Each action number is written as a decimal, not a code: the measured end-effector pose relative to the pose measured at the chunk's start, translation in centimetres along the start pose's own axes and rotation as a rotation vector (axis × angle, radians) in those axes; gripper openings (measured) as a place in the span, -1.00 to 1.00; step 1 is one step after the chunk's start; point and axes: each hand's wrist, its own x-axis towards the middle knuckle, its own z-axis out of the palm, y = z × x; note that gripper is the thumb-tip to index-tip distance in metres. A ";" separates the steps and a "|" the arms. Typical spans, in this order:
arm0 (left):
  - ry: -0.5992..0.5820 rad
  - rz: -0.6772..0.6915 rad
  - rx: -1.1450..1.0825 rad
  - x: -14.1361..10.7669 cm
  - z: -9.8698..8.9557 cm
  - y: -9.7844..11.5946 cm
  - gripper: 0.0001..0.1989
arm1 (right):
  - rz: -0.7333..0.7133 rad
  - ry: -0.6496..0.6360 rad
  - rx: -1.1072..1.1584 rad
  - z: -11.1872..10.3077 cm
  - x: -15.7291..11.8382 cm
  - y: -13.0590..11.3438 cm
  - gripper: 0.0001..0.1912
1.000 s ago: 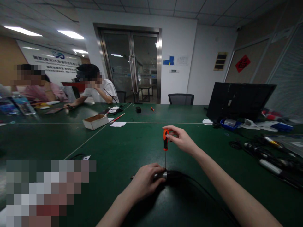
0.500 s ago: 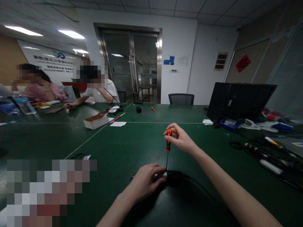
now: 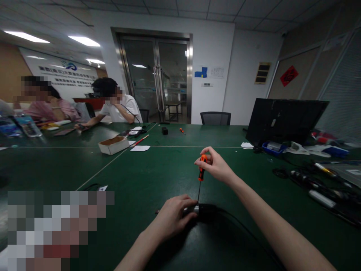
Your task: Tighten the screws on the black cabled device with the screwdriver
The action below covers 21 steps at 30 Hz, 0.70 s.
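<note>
your right hand clamped on an orange-and-black screwdriver, its tip down at a corded silver-and-black piece, your left hand gripping that, green table beneath

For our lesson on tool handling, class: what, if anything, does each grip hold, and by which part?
The right grip holds the screwdriver by its handle's upper part; the left grip holds the corded tool by its silver section.

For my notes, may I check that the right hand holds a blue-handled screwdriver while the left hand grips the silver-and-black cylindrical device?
Nearly: in the head view, the right hand holds an orange-and-black-handled screwdriver, not a blue-handled one; the left hand grips the silver-and-black cylindrical device.
</note>
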 end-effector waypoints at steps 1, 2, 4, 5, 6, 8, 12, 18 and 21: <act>0.000 -0.002 0.001 0.0 0.0 0.0 -0.71 | -0.007 -0.006 0.004 0.0 0.0 0.0 -0.61; 0.000 -0.003 0.001 0.0 0.0 0.0 -0.71 | -0.028 -0.009 -0.006 -0.1 0.0 -0.1 -0.63; -0.001 0.000 -0.001 0.0 0.0 0.0 -0.71 | -0.087 -0.012 -0.060 -0.2 0.0 -0.1 -0.71; 0.000 0.003 -0.001 0.0 0.0 -0.1 -0.71 | -0.112 -0.012 -0.096 -0.3 0.0 -0.2 -0.75; 0.001 0.004 0.000 0.0 0.0 -0.1 -0.72 | -0.126 -0.014 -0.131 -0.4 0.1 -0.2 -0.77; 0.007 0.008 0.002 0.0 0.1 -0.2 -0.73 | -0.126 -0.026 -0.172 -0.5 0.1 -0.3 -0.76; 0.018 0.012 -0.007 0.0 0.1 -0.1 -0.75 | -0.102 -0.013 -0.113 -0.4 0.1 -0.1 -0.73; 0.009 0.004 0.003 -0.1 0.0 0.1 -0.72 | -0.012 0.034 0.024 -0.1 0.1 0.0 -0.58; 0.005 0.003 0.008 -0.1 -0.1 0.2 -0.72 | 0.009 -0.006 0.063 -0.2 0.0 -0.1 -0.59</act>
